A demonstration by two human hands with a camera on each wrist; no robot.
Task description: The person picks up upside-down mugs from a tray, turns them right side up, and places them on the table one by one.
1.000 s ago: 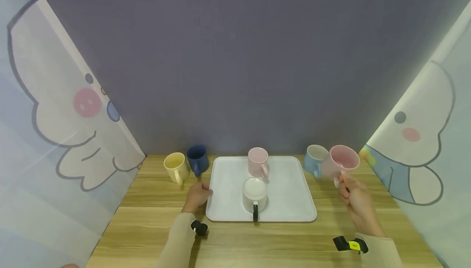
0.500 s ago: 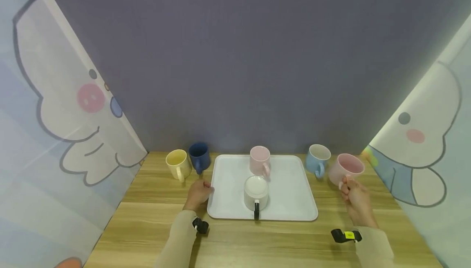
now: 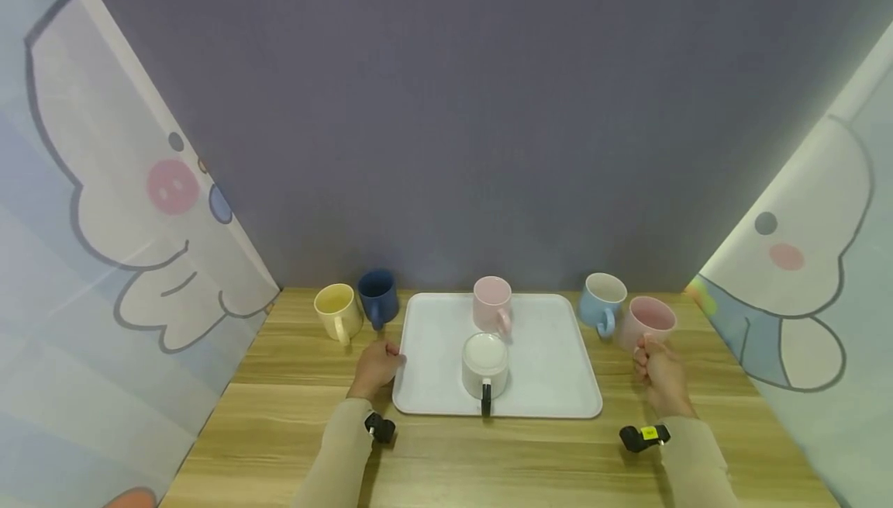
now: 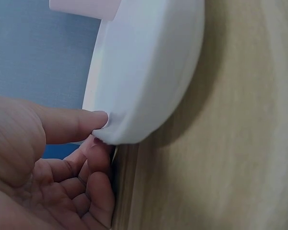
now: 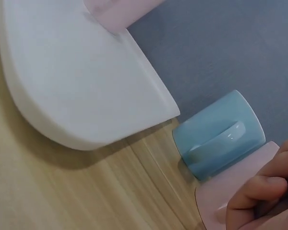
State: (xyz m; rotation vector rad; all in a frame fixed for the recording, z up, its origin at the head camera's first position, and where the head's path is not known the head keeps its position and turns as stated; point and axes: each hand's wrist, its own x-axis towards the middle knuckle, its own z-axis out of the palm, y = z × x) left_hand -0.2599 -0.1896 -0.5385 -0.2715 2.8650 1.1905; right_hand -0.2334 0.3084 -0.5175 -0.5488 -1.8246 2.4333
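Observation:
My left hand (image 3: 377, 368) pinches the left rim of a white tray (image 3: 425, 384), thumb on top and fingers curled beneath, as the left wrist view shows. On the right, a pink mug (image 3: 647, 323) stands upright on the table, its handle gripped by my right hand (image 3: 664, 376). Close beside that mug is a light blue mug (image 5: 221, 136) with a pale inside. The tray bears another pink mug (image 3: 491, 302), upright at the back, and a white mug (image 3: 484, 368) turned upside down with its black handle toward me.
Left of the tray, a yellow mug (image 3: 338, 312) and a dark blue mug (image 3: 378, 297) stand side by side. A grey wall (image 3: 446, 143) rises behind the wooden table (image 3: 516, 461). Cartoon-printed curtains (image 3: 105, 260) flank both sides.
The pink mug in my right hand has come down to the table and shifted slightly left, close beside the light blue mug. My left hand keeps its hold on the tray.

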